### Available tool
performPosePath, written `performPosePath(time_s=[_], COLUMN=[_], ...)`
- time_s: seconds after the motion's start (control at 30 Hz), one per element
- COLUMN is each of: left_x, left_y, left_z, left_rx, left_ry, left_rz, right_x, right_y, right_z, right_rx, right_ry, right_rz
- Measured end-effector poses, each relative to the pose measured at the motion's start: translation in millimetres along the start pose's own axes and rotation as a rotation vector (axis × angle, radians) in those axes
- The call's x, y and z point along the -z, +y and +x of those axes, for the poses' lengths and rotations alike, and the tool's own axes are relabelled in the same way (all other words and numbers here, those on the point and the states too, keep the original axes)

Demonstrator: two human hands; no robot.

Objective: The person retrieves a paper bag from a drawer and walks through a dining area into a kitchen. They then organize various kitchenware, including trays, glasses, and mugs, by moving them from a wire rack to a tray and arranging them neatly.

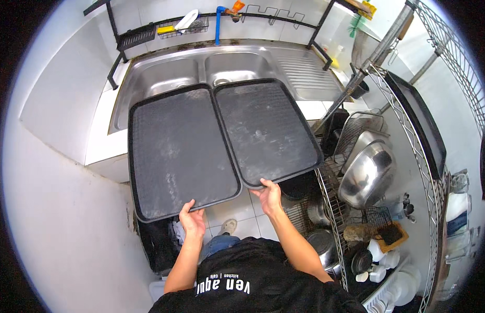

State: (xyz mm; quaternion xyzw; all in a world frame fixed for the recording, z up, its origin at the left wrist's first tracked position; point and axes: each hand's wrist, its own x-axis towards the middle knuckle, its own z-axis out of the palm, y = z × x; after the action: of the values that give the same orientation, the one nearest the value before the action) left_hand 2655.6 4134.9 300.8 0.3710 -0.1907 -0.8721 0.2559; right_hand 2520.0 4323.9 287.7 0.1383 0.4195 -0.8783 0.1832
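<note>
Two dark grey rectangular trays with rounded corners lie side by side before me, their far ends over the double-basin steel sink (242, 64). My left hand (193, 221) grips the near edge of the larger-looking left tray (180, 152), thumb on top and fingers beneath. With its thumb over the rim, my right hand (269, 195) holds the near edge of the right tray (267, 133). Pale smudges mark both surfaces. The trays' inner long edges lie close together. What supports their undersides is hidden.
A blue tap pipe (217, 27) rises behind the sink. On the right, a wire shelving rack (332, 219) holds steel bowls (367, 174), a woven basket (395, 236) and white cups (378, 273). Another dark tray (416, 121) leans higher up. A wall (66, 203) borders the left.
</note>
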Motion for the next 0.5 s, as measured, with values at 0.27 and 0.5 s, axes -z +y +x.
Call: performPosePath(time_s=[0.27, 0.5], left_x=[10.5, -15.1], left_y=[8.0, 11.5], left_z=[11.4, -5.8], left_rx=[0.05, 0.0], left_ry=[-0.113, -0.105], left_rz=[0.007, 0.035], right_x=[1.6, 25.3], right_y=[-25.0, -56.0], right_z=[-3.9, -6.8], right_rx=[0.056, 0.004], right_ry=[0.045, 0.065], right_rz=[0.121, -0.049])
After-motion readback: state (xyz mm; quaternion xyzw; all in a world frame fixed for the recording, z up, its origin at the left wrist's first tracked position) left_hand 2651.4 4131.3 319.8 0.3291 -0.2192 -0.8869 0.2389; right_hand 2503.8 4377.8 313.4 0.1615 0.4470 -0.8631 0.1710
